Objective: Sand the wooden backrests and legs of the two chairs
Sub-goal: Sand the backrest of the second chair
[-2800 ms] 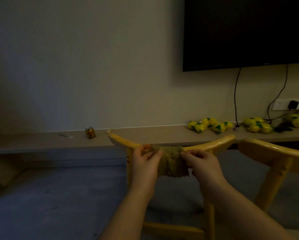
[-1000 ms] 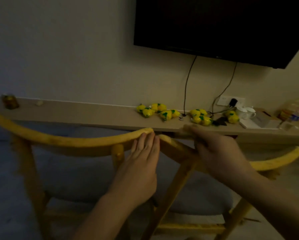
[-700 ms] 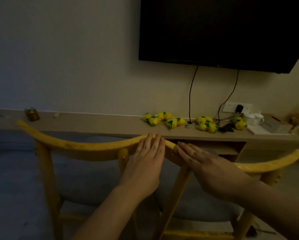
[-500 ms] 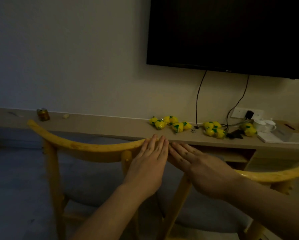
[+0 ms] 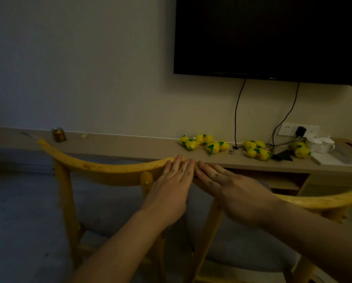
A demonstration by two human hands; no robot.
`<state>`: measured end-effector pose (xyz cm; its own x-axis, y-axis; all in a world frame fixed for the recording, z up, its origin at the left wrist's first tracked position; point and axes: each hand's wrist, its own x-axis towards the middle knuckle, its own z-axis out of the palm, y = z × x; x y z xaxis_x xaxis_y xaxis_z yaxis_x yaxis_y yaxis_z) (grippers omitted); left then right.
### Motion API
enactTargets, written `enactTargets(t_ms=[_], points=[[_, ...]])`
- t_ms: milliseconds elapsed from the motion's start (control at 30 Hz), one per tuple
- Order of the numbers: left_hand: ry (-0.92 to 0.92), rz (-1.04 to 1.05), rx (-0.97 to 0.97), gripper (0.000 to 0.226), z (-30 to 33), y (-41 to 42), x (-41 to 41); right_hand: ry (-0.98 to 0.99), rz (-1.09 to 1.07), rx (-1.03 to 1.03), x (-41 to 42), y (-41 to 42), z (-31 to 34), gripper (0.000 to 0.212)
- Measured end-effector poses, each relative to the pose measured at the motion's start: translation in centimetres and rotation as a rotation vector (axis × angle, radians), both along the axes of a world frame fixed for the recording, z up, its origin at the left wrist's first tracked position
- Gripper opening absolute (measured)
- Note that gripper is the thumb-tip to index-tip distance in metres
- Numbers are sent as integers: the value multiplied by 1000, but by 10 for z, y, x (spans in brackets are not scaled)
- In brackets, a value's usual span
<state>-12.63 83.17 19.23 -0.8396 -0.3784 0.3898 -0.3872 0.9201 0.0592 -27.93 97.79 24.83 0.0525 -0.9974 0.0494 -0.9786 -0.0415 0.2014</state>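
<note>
Wooden left chair (image 5: 73, 193), curved backrest (image 5: 109, 167) spanning the foreground before the worktop (image 5: 130, 148), which carries a can (image 5: 58, 135). Left hand (image 5: 171, 190) flat, fingers straight, on the backrest's right end. Right hand (image 5: 232, 190) likewise flat where the right chair's backrest (image 5: 324, 201) begins. Lemons (image 5: 203, 142) beneath the television (image 5: 269, 37).

Two bare forearms enter from near edge, no sleeves visible. Left hand (image 5: 172, 192) and right hand (image 5: 237, 196) bare: no gloves, rings, watch or wristband. Dim light hides nail detail.
</note>
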Motion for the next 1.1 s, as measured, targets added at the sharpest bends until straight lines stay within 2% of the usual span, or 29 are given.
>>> enactTargets(t_ms=[233, 467, 700, 933, 1100], points=[[68, -19, 18, 99, -9, 0, -2, 33, -55, 94, -23, 41, -7, 86], [12, 5, -22, 98, -6, 1, -3, -29, 15, -50, 4, -3, -2, 85], [0, 33, -22, 96, -4, 6, -1, -56, -80, 29, -18, 47, -10, 81], [-25, 52, -18, 93, -6, 6, -4, -84, -29, -75, 6, 5, -4, 84], [-23, 27, 7, 98, -2, 6, -1, -123, -83, -59, -16, 46, -12, 79]])
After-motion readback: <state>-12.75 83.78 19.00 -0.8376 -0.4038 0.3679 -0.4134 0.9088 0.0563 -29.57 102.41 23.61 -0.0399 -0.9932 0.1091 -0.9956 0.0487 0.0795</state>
